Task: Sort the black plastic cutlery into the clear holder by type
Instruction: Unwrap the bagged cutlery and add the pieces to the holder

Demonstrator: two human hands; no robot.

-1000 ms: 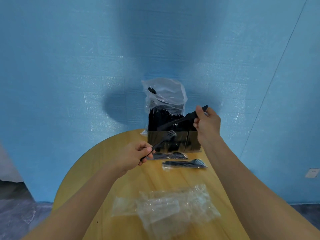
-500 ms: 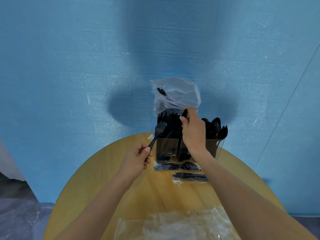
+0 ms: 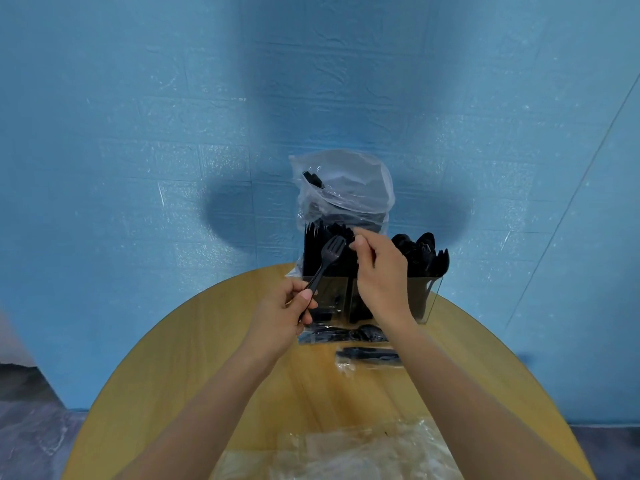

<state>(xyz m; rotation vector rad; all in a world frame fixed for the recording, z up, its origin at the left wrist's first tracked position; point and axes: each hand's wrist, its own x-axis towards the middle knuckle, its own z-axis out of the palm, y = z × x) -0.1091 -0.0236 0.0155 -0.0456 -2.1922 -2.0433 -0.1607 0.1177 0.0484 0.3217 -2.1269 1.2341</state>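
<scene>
The holder (image 3: 426, 299) stands at the far edge of the round wooden table (image 3: 194, 358), packed with upright black cutlery (image 3: 420, 254). The left hand (image 3: 280, 317) pinches a fork (image 3: 325, 261) by its handle, tines up, just in front of the holder's left side. The right hand (image 3: 379, 271) curls over the middle compartments; whether it grips anything there I cannot tell. Two wrapped sets (image 3: 346, 336) lie before the holder, empty wrappers (image 3: 346, 452) nearer. A bag (image 3: 343, 188) sits behind, against the blue wall (image 3: 138, 133).
</scene>
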